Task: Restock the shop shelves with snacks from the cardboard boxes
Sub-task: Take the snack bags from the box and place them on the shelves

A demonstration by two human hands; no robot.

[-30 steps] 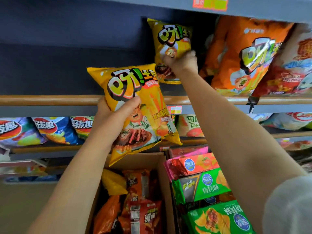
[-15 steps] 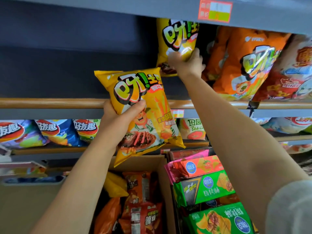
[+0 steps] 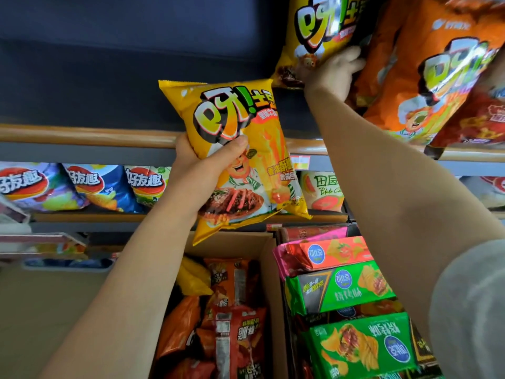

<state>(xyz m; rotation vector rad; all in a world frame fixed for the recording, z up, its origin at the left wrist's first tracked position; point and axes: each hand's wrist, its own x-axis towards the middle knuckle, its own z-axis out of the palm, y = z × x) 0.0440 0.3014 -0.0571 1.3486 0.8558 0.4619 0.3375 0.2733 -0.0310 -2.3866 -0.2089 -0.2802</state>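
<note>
My left hand (image 3: 203, 170) grips a yellow snack bag (image 3: 237, 127) by its lower left side, holding it upright in front of the wooden shelf rail (image 3: 82, 135). Higher up, my right hand (image 3: 332, 71) holds the bottom of a second yellow bag (image 3: 317, 31) on the upper shelf, beside orange bags (image 3: 437, 64). Below stands an open cardboard box (image 3: 262, 258) with several orange, red and yellow snack bags (image 3: 235, 324) inside.
The upper shelf's left part shows only a dark back wall (image 3: 109, 64). Blue and purple chip bags (image 3: 101, 187) line the shelf below. A second box at the lower right holds green and pink snack packs (image 3: 344, 285). Pale floor lies lower left.
Both hands have moved up and closer to the upper shelf. My right hand has pushed its yellow bag higher and further in, next to the orange bags. The view has tilted up.
</note>
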